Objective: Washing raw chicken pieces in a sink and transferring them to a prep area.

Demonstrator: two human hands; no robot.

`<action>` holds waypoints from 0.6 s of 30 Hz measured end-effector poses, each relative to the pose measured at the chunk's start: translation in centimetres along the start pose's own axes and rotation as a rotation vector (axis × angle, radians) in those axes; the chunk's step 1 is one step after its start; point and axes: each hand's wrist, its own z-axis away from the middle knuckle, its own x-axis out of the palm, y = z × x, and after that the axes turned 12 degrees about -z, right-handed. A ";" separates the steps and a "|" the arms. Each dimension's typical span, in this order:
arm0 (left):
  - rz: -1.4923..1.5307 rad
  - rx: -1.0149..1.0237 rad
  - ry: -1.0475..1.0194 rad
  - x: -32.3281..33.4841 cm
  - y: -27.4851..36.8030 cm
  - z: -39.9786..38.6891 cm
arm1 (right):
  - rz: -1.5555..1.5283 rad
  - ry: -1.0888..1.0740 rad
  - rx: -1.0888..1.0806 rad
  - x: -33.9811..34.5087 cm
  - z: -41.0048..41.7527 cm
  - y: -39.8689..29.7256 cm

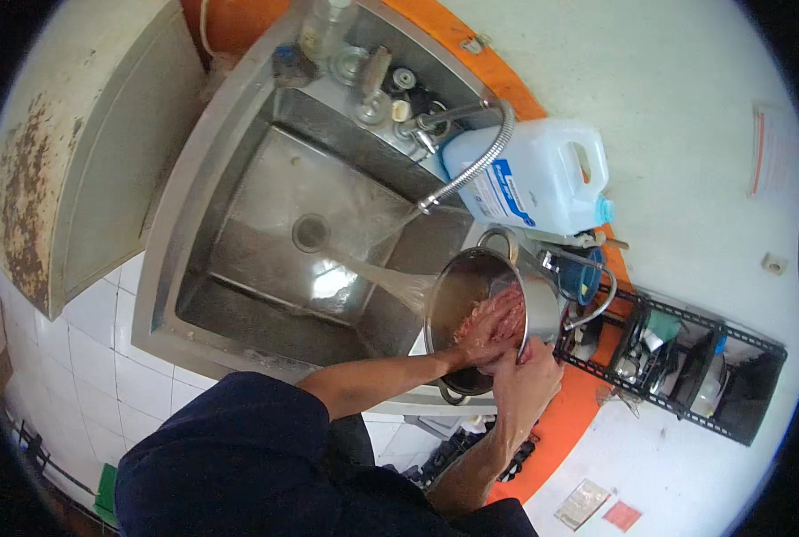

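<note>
A stainless steel pot (543,305) is tipped on its side at the right edge of the sink, its mouth turned towards the basin. Cloudy water (399,285) streams over its rim into the sink (251,194). Inside lies pinkish-red raw meat (500,310). My left hand (478,347) reaches into the pot and rests against the meat; its fingers are hard to tell apart from it. With my right hand (528,377) I grip the pot's near rim. One loop handle (498,236) points away from me, the other (451,395) towards me.
A flexible faucet (470,171) runs water into the basin, near the drain (310,233). Behind the pot stands a large plastic jug (527,178). Jars and lids (372,107) crowd the back ledge. A black rack (668,366) with utensils hangs at right. A worn cabinet (110,148) stands left.
</note>
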 end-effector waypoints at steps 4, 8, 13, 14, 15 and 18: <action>0.044 0.046 0.050 1.9 0.2 -0.4 | 0.045 -0.005 0.080 -1.1 0.1 -0.8; 0.188 0.028 0.073 3.6 1.3 -0.3 | 0.116 0.040 0.078 -1.9 0.4 -1.3; 0.261 -0.050 0.121 6.2 0.8 0.7 | 0.121 0.035 0.096 -2.3 0.7 -1.8; 0.164 0.017 0.189 6.2 1.2 0.6 | 0.140 0.037 0.090 -2.4 0.7 -1.6; 0.171 0.020 0.188 6.3 1.7 0.5 | 0.159 0.039 0.084 -2.5 0.8 -1.5; 0.316 -0.005 0.164 6.1 2.8 0.4 | 0.220 0.077 0.045 -2.4 1.0 -1.2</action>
